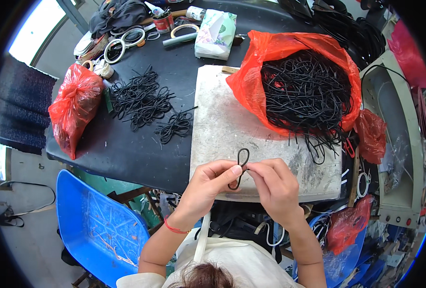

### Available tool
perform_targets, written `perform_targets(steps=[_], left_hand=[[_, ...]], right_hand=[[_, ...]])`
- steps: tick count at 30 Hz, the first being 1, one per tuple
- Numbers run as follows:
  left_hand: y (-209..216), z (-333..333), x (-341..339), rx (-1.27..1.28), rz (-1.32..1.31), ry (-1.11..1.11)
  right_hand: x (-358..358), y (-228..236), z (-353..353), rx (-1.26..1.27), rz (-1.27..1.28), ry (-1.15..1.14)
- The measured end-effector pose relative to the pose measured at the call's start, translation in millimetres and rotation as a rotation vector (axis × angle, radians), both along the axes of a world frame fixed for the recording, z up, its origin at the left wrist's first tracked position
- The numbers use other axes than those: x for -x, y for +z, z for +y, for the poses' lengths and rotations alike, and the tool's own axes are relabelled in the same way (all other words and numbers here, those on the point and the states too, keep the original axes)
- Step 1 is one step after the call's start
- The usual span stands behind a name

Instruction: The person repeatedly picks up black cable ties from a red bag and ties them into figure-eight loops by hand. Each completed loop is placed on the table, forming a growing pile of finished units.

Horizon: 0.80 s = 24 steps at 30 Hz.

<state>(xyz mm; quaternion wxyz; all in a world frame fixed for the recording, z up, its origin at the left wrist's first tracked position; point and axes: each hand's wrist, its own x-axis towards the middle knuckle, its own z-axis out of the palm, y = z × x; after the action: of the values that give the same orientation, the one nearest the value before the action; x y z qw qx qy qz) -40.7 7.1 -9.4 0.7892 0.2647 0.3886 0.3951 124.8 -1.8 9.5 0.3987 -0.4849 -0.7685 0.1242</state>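
A thin black cord (243, 157) is looped into a figure-eight shape between my hands, over the near edge of a pale, stained board (222, 125). My left hand (212, 178) pinches the loops at their crossing between thumb and fingers. Close beside it, my right hand (274, 185) has its fingertips pinched together at the cord's middle, on a short end. On the dark table to the left lie a pile of looped black cords (141, 98) and a smaller bundle (174, 126). An open red plastic bag (246, 72) full of loose black cords (309, 91) stands at the far right of the board.
A knotted red bag (74, 108) sits at the table's left edge. Tape rolls (114, 50), a red can (163, 23) and a tissue pack (216, 33) stand at the back. A blue plastic chair (98, 221) is at lower left; a grey machine housing (395, 139) stands right.
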Motion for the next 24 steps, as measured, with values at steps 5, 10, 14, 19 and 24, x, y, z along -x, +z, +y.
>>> perform_targets(steps=[5,10,14,19,24], left_hand=[[6.5,0.1,0.4,-0.058,0.065,-0.059],[6.2,-1.8,-1.7,-0.158,0.112,-0.072],[4.9,1.6,-0.3,-0.247,0.302,0.0],[18.3,-2.5,0.3,-0.812,0.685,-0.263],[23.5,-7.6,-2.1,-0.097,0.017,-0.021]], right_hand=[[-1.4,-5.0,-1.6,-0.043,0.001,0.006],[1.9,-5.8,-3.1,-0.029,0.045,-0.006],[-14.2,7.6,-5.6,-0.018,-0.162,-0.027],[-16.5,34.5,1.8,0.043,-0.136,0.105],[-18.4,9.2,-4.6,0.371,0.15,0.026]])
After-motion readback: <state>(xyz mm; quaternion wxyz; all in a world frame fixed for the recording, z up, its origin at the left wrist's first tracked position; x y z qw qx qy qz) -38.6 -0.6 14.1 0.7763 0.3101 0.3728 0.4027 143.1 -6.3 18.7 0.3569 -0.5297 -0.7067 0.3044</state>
